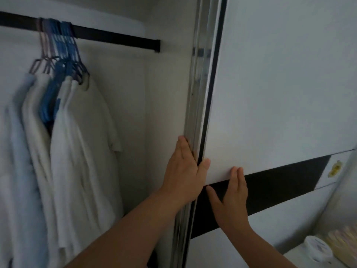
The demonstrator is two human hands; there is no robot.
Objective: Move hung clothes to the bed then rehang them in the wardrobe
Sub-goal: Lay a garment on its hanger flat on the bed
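Several white garments (pixel 77 142) hang on blue and purple hangers (pixel 63 53) from a dark rail (pixel 116 36) inside the open wardrobe at the left. The white sliding door (pixel 280 84) with a black band (pixel 270 188) fills the right half. My left hand (pixel 183 171) wraps around the door's metal edge (pixel 199 113), fingers behind it and thumb on the front. My right hand (pixel 231 198) lies flat on the door face, fingers spread across the black band.
The wardrobe's white inner wall (pixel 164 113) stands between the clothes and the door edge. At the lower right, a shelf holds a white round tub (pixel 316 250) and a yellowish pack (pixel 342 246). A small brass fitting (pixel 335 169) sits on the right panel.
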